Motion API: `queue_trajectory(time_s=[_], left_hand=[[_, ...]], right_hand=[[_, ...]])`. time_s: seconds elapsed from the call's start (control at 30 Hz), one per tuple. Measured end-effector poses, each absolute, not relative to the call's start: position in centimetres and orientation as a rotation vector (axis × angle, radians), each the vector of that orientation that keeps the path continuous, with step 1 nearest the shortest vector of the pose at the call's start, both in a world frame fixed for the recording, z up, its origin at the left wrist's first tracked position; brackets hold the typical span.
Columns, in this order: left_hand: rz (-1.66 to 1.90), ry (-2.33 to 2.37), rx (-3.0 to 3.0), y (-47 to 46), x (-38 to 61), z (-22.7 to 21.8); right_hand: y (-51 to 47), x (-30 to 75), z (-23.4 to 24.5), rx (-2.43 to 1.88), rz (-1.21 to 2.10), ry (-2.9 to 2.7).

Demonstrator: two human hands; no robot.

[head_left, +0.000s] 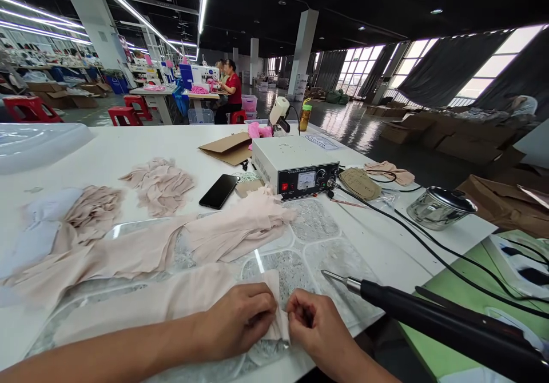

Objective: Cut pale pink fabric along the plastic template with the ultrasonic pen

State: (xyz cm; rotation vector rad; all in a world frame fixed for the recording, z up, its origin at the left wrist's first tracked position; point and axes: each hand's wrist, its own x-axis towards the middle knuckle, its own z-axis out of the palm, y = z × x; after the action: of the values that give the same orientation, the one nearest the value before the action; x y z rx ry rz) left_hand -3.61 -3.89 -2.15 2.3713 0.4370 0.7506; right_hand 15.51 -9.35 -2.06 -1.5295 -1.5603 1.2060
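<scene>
A long strip of pale beige fabric lies across a clear patterned mat in front of me. My left hand rests on its right end, fingers curled down onto the cloth. My right hand pinches the strip's folded right edge between thumb and fingers. Just right of that hand, a black pen-shaped tool with a pointed metal tip reaches in over the mat. Beyond the strip lie another beige stack and a long beige piece.
A control box with a dial stands at the back, its cable running right. Near it are a black phone, cardboard and a steel cup. Beige heaps lie left. Past the table, a person in red sits sewing.
</scene>
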Motion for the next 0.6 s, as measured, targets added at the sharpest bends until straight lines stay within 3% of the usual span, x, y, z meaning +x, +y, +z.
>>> queue_trajectory(time_s=[0.6], left_hand=[[0.743,0.383,2.603,-4.1,-3.3,-2.3]], right_hand=[[-11.2,16.5,-2.1,-1.536,1.344,-1.547]])
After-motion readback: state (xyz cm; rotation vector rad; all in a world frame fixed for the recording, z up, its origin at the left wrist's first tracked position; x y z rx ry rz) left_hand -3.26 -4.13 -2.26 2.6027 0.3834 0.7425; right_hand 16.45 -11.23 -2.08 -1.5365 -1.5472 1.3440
